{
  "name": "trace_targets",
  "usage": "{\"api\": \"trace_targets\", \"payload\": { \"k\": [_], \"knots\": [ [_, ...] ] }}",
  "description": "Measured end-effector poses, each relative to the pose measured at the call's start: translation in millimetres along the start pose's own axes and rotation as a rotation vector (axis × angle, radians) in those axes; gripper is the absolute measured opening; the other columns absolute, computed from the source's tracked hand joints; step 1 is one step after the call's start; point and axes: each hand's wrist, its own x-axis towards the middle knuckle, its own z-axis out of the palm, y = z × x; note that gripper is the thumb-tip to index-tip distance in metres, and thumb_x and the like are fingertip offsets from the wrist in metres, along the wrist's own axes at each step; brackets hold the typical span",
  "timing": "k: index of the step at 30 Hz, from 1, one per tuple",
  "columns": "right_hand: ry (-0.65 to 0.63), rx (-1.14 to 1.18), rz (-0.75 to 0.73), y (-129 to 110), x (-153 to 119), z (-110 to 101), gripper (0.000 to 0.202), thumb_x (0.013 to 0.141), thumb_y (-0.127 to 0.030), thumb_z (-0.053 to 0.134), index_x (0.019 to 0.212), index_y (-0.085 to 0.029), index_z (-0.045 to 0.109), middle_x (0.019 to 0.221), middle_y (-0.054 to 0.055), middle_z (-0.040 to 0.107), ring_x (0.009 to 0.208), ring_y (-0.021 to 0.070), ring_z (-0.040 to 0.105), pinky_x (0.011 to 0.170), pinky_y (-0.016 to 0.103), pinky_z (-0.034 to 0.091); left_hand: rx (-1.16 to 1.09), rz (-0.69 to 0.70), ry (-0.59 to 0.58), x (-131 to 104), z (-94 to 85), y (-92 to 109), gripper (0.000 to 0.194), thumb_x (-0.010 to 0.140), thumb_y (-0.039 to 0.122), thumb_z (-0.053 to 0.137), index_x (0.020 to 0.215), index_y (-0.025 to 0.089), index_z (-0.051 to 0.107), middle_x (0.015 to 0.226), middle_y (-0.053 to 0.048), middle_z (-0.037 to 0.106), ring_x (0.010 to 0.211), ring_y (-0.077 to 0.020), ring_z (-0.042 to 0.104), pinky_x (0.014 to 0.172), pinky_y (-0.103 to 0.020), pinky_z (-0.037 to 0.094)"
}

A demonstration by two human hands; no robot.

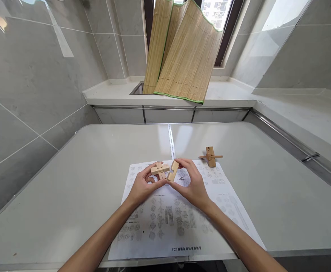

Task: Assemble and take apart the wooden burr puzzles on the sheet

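Near the middle of the view, my left hand (pixel 144 185) grips a small cluster of joined wooden pieces (pixel 159 170) between thumb and fingers. My right hand (pixel 193 185) pinches a single notched wooden block (pixel 173 170), tilted, just right of the cluster. The two thumb tips are close together below the pieces. Both hands are above a large printed sheet (pixel 168 241) with rows of small drawings. Beyond my right hand, a cross-shaped wooden assembly (pixel 211 156) with a thin crosswise stick rests at the sheet's far right edge.
The sheet lies on a white table (pixel 69 189) that has a seam down its middle. Behind the table are a white ledge (pixel 230 90) and a bamboo mat (pixel 186 56) leaning at the window. Grey tiled walls (pixel 40 75) stand at the sides.
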Motion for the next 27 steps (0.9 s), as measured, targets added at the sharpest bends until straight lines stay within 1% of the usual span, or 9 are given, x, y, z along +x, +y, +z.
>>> {"api": "trace_targets", "payload": {
  "k": [3,6,10,13,15,18,21,24,27],
  "knots": [
    [-0.048,0.314,0.316,-2,6,-4,0.051,0.089,-0.048,0.079,0.13,-0.024,0.059,0.125,0.012,0.069,0.116,0.0279,0.068,0.107,0.049,0.054,0.059,0.069,0.035,-2,2.2,4,0.072,0.073,0.041,0.089,0.138,0.023,0.065,0.134,-0.01,0.069,0.07,-0.0111,0.058,0.068,-0.027,0.054],
    [-0.164,0.591,0.498,-2,10,-7,0.046,0.097,-0.057,0.064,0.126,-0.022,0.061,0.106,0.01,0.075,0.1,0.0247,0.072,0.101,0.046,0.055,0.091,0.12,0.046,-4,3.9,8,0.068,0.074,0.039,0.088,0.137,0.024,0.066,0.129,-0.009,0.07,0.075,-0.0137,0.061,0.067,-0.026,0.054],
    [-0.262,0.812,0.572,-4,13,-6,0.055,0.099,-0.069,0.05,0.117,-0.021,0.068,0.097,0.009,0.072,0.082,0.0223,0.07,0.086,0.042,0.057,0.123,0.161,0.099,-6,4.5,10,0.063,0.075,0.038,0.086,0.134,0.023,0.068,0.123,-0.008,0.071,0.078,-0.016,0.064,0.066,-0.027,0.054],
    [-0.301,0.866,0.621,-5,15,-5,0.063,0.097,-0.078,0.045,0.103,-0.021,0.071,0.091,0.009,0.069,0.078,0.0218,0.066,0.08,0.04,0.056,0.128,0.178,0.127,-6,4.2,10,0.064,0.074,0.04,0.086,0.133,0.023,0.067,0.123,-0.008,0.07,0.076,-0.0153,0.062,0.065,-0.027,0.054],
    [-0.31,0.91,0.672,-3,15,-6,0.065,0.095,-0.081,0.044,0.091,-0.02,0.069,0.083,0.006,0.065,0.067,0.018,0.06,0.068,0.035,0.053,0.125,0.183,0.134,-6,3.9,9,0.065,0.074,0.04,0.087,0.134,0.024,0.067,0.123,-0.008,0.07,0.074,-0.0143,0.061,0.065,-0.026,0.054],
    [-0.381,1.015,0.782,1,15,-10,0.066,0.094,-0.081,0.044,0.075,-0.019,0.06,0.064,-0.001,0.051,0.047,0.009,0.034,0.047,0.023,0.032,0.116,0.179,0.13,-6,3.4,7,0.066,0.074,0.04,0.087,0.135,0.024,0.067,0.124,-0.008,0.07,0.072,-0.0129,0.06,0.065,-0.026,0.053],
    [-0.5,1.074,0.855,6,14,-13,0.065,0.096,-0.078,0.047,0.066,-0.02,0.049,0.054,-0.007,0.034,0.043,0.0059,0.016,0.044,0.021,0.016,0.11,0.178,0.126,-6,3.1,6,0.065,0.075,0.04,0.087,0.135,0.025,0.067,0.126,-0.007,0.069,0.071,-0.0122,0.058,0.066,-0.025,0.053],
    [-0.518,1.025,0.884,7,12,-14,0.06,0.097,-0.072,0.055,0.068,-0.02,0.049,0.054,-0.01,0.029,0.045,0.0056,0.014,0.043,0.02,0.015,0.13,0.19,0.123,-7,3.0,5,0.065,0.077,0.042,0.087,0.136,0.027,0.066,0.129,-0.007,0.067,0.071,-0.0119,0.057,0.067,-0.026,0.053],
    [-0.459,0.946,0.858,4,10,-14,0.048,0.098,-0.067,0.058,0.092,-0.02,0.063,0.053,-0.011,0.032,0.044,0.0063,0.016,0.043,0.019,0.018,0.185,0.217,0.132,-7,3.1,5,0.066,0.077,0.044,0.087,0.137,0.028,0.065,0.127,-0.007,0.067,0.071,-0.0125,0.056,0.067,-0.027,0.053]
  ]
}}
